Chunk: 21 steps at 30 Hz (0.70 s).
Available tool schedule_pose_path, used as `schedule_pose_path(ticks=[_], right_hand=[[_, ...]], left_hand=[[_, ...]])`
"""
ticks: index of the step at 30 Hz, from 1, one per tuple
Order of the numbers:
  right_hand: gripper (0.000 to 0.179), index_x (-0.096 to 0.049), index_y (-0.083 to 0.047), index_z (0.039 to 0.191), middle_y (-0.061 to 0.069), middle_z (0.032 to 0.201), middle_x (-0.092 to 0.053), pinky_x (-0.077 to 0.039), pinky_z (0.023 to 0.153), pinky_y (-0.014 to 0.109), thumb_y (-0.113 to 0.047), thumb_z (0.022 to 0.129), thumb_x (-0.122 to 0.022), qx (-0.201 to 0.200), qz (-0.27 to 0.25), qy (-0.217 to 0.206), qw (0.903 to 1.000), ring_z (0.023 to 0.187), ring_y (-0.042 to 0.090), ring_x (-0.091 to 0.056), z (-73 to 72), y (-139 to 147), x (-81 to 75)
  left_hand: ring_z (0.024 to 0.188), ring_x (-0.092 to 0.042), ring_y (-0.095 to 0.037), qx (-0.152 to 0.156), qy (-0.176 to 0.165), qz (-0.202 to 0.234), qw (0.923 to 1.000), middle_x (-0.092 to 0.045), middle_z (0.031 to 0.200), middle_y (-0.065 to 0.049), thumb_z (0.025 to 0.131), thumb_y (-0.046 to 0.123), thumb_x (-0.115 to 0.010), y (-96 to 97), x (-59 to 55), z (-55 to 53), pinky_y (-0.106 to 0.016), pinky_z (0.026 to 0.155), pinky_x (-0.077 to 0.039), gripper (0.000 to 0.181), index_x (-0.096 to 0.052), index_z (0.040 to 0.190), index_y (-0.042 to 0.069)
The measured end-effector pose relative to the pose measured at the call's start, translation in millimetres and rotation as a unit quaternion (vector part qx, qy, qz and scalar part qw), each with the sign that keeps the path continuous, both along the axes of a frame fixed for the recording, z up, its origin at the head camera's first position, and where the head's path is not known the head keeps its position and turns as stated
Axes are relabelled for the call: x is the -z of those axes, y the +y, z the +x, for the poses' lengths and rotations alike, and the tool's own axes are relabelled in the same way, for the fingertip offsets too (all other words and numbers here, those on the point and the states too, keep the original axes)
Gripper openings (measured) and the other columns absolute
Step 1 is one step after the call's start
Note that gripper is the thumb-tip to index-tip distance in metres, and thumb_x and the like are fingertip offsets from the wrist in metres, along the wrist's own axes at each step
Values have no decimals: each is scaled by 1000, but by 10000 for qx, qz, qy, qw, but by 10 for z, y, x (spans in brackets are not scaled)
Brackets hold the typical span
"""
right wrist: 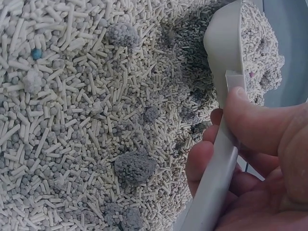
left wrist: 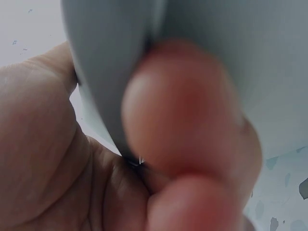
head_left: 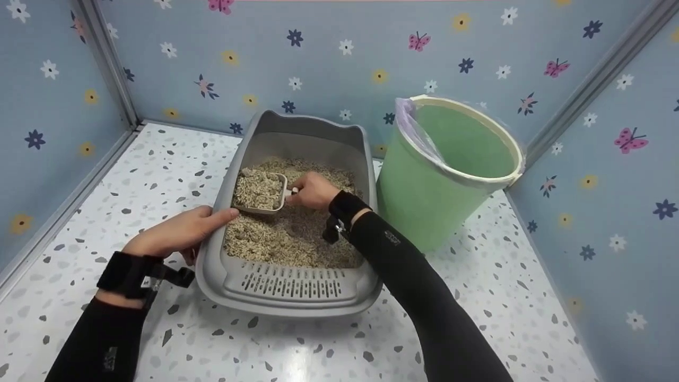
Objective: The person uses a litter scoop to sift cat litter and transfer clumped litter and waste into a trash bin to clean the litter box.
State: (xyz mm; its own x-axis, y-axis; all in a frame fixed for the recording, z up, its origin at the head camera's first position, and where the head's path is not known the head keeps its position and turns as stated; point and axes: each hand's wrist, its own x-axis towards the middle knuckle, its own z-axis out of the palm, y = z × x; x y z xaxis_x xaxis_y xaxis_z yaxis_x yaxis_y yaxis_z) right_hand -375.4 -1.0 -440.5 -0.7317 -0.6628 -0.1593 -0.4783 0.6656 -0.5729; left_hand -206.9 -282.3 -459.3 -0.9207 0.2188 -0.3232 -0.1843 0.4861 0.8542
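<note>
My right hand (head_left: 316, 191) grips the handle of a pale litter scoop (right wrist: 224, 48), thumb along the top and fingers curled beneath. Heaped with pellet litter, the scoop's bowl lies at the left inner side of a grey litter box (head_left: 289, 305). Beneath it spreads a bed of pellet litter (head_left: 286, 241), and several grey clumps (right wrist: 135, 166) show there in the right wrist view. My left hand (head_left: 183, 228) holds the box's left rim, thumb over the top and fingers curled under the edge; the left wrist view shows those fingers against the grey plastic.
To the right of the box stands a green bin (head_left: 424, 207) with a pale rim and a thin purple-tinted liner (head_left: 416, 130) folded over it. A speckled white floor (head_left: 154, 185) lies below. Blue flowered panels (head_left: 329, 58) rise behind and on both sides.
</note>
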Motion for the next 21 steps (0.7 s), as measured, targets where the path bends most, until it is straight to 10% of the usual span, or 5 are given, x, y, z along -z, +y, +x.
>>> schedule_pose_path(ticks=[21], right_hand=[[22,-85,1,111,-9,76,-56,-39,67,22,-19,105,-78,-57,-13,-82,9999,72,10,-47,-3,29,-62]], left_hand=[[58,-69,-21,-18,-83,1,10000,-70,87,-14,111,73,-48,-3,38,-22,-36,47,-61,78,-45,133,-2]])
